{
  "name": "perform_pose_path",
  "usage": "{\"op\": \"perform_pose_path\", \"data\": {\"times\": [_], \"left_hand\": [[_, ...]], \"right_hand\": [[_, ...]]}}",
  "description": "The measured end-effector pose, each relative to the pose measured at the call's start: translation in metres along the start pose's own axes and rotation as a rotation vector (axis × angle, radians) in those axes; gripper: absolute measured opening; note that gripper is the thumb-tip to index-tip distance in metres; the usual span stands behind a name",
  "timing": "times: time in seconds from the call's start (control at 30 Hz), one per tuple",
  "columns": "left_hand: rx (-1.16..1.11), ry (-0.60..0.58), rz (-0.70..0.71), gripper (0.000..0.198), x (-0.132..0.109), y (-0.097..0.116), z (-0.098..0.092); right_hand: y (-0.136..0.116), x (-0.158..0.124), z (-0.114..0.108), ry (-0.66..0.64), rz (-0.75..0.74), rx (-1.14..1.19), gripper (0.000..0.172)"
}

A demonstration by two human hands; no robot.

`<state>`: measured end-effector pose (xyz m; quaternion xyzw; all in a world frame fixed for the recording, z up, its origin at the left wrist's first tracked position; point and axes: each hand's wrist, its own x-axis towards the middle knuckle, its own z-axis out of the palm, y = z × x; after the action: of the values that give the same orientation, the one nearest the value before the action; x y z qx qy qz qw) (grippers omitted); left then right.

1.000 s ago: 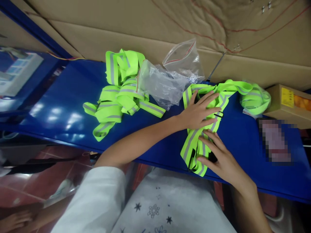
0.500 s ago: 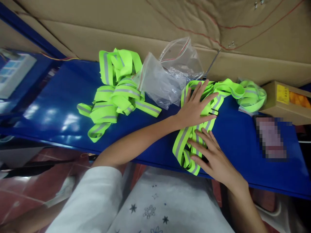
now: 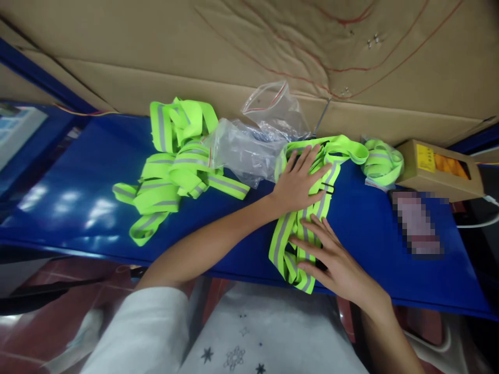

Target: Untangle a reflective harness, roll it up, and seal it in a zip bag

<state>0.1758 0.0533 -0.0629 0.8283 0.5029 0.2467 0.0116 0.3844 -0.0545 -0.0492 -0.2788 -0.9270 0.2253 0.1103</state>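
Observation:
A neon-yellow reflective strap vest (image 3: 286,236) with grey stripes lies lengthwise across the blue table (image 3: 78,182). My left hand (image 3: 298,179) rests flat on its upper part, fingers spread. My right hand (image 3: 331,257) presses flat on its lower part near the table's front edge, fingers spread too. A black buckle (image 3: 326,188) shows beside my left fingertips.
A pile of the same neon straps (image 3: 171,166) lies at the left. Clear plastic bags (image 3: 253,135) sit behind, a rolled strap (image 3: 382,163) and a small cardboard box (image 3: 440,169) at the right. Large cardboard sheets (image 3: 273,57) stand along the back.
Both hands stay flat on the vest. The view has shifted slightly, so everything sits lower and further left in the picture; my left hand slid a little along the strap.

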Motion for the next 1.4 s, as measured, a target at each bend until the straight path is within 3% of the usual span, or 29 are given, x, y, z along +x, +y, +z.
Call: {"op": "perform_pose_path", "data": {"times": [0.1, 0.27, 0.43, 0.6, 0.77, 0.93, 1.23, 1.4], "left_hand": [[0.164, 0.003, -0.063, 0.066, -0.004, 0.011, -0.009], [0.312, -0.092, -0.151, 0.067, -0.011, 0.028, -0.019], [0.404, -0.140, -0.212, 0.073, -0.011, 0.030, -0.019], [0.345, -0.198, -0.250, 0.080, -0.005, 0.027, -0.017], [0.286, -0.115, -0.242, 0.082, -0.001, 0.023, -0.012], [0.153, -0.010, -0.091, 0.065, -0.001, 0.013, -0.001], [0.059, -0.004, -0.150, 0.065, -0.006, 0.015, 0.002], [-0.037, -0.042, -0.194, 0.076, -0.006, 0.011, 0.004]], "right_hand": [[0.001, -0.001, 0.002, 0.019, -0.002, 0.004, 0.055], [0.006, -0.003, 0.007, 0.040, -0.021, -0.014, 0.056], [0.007, -0.004, 0.007, 0.100, -0.050, -0.028, 0.058], [-0.023, -0.015, 0.010, 0.255, -0.081, -0.112, 0.048], [-0.053, -0.032, 0.036, 0.165, -0.159, -0.218, 0.046], [-0.049, -0.035, 0.051, 0.188, -0.135, -0.254, 0.063], [-0.051, -0.032, 0.049, 0.247, -0.109, -0.262, 0.052], [-0.054, -0.040, 0.054, 0.275, -0.118, -0.255, 0.052]]}}
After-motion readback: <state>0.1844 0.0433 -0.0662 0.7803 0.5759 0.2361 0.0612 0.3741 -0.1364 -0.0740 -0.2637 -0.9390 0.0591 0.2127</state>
